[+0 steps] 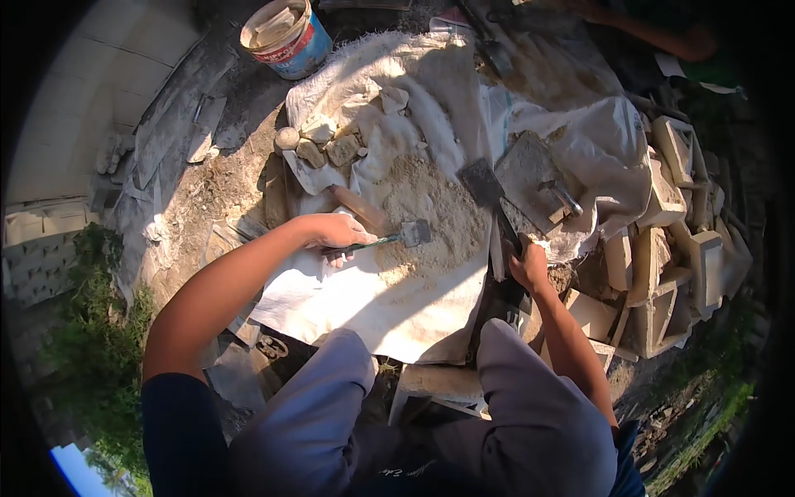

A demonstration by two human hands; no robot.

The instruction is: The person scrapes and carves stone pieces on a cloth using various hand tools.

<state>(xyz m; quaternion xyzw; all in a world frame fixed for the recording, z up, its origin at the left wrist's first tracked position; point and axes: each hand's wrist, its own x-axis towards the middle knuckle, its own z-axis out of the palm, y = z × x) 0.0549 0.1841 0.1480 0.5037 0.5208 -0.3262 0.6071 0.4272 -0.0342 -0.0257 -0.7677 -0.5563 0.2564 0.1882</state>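
My left hand (338,235) is closed round the thin green handle of a small flat tool with a square grey blade (416,233). The blade lies over pale powder (422,195) spread on a white sack (331,302). A wooden roller-like piece (360,207) rests just beyond that hand. On the right, my right hand (528,263) is wrapped round the dark handle of a trowel-like tool with a flat, dark rectangular blade (481,182). Beside this blade is a grey slab (534,174) with a hammer-like metal tool (563,199) on it.
A bucket (288,41) with pieces inside stands at the back left. Stones (341,149) lie on the sack's left part. Pale blocks (654,273) are piled at the right. Another person's arm (662,37) shows at the top right.
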